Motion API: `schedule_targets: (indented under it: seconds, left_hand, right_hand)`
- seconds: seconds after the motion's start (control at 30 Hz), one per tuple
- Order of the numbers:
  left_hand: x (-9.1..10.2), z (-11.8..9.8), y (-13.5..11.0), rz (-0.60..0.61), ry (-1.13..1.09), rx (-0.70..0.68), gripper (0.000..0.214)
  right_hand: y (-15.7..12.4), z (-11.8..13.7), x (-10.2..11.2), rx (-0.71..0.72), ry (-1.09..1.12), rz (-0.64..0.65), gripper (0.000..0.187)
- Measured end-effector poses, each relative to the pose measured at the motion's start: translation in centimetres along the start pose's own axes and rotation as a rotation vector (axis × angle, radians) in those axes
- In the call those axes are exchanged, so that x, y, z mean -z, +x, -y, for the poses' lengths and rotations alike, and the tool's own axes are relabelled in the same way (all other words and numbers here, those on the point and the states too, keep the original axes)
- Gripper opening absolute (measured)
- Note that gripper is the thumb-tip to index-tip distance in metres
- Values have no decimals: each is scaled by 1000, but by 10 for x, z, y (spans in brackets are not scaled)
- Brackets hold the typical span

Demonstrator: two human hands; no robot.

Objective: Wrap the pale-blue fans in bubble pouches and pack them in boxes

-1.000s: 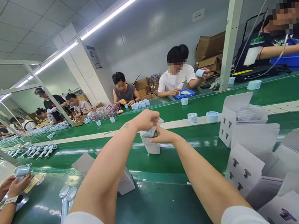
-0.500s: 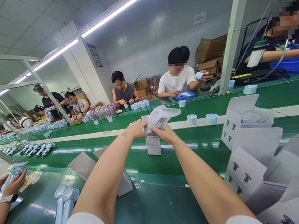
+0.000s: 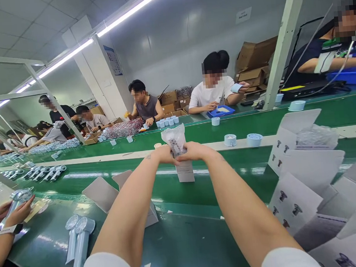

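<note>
Both my arms reach out over the green conveyor belt [image 3: 201, 189]. My left hand [image 3: 162, 154] and my right hand [image 3: 194, 150] are closed together on a clear plastic bag [image 3: 174, 140] with a dark item inside. The bag stands up above my fingers. Its lower end goes into the top of a small white carton [image 3: 185, 172] that stands upright on the belt just under my hands.
Open white cartons [image 3: 302, 189] with fan pictures are piled at the right. Two pale blue hand fans [image 3: 78, 238] lie at the lower left, beside another person's hand [image 3: 17, 210] holding a fan. Flat cartons [image 3: 104, 192] lie under my left arm. Several people work across the belt.
My hands have closed in together around the bag. The bag, spread wide half a second ago, is now gathered narrow and upright over the carton.
</note>
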State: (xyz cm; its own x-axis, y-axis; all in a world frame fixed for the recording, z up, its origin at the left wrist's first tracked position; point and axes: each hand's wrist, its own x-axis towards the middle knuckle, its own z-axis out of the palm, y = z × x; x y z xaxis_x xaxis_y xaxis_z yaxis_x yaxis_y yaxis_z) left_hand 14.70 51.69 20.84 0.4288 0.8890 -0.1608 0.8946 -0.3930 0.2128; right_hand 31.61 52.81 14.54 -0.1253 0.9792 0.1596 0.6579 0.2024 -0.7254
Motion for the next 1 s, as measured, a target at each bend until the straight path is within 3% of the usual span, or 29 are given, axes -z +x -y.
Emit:
schedule_targets:
  seconds: [0.17, 0.27, 0.37, 0.47, 0.57, 0.63, 0.7, 0.8, 0.9, 1.0]
  left_hand:
    - [3, -4, 4, -54, -153, 85, 56]
    - [-5, -12, 7, -178, -205, 238, 61]
    - [-20, -25, 11, -225, -170, 298, 48]
    - [-29, -39, 12, -219, -150, 272, 46]
    - [-23, -43, 10, -214, -178, 247, 54]
    - [-17, -44, 8, -286, -183, 251, 56]
    - [-15, -46, 8, -391, -131, 191, 49]
    - [-16, -57, 2, -351, 0, 79, 32]
    - [-8, -71, -36, -317, 41, 9, 30]
    - [18, -73, -128, -393, -93, -209, 28]
  right_hand:
    - [-4, -9, 22, 69, -2, 54, 41]
    - [-10, -13, 15, 121, 77, 55, 47]
    - [-14, -21, 4, 168, 206, 60, 59]
    - [-19, -35, -1, 186, 311, 16, 69]
    - [-26, -47, -2, 189, 365, -2, 72]
    - [-29, -50, -4, 191, 380, -3, 75]
    - [-29, -51, -6, 185, 380, -23, 80]
    - [-26, -50, -10, 162, 364, -89, 79]
    - [-28, -53, -11, 147, 344, -147, 76]
    - [-37, -55, -6, 175, 337, -182, 83]
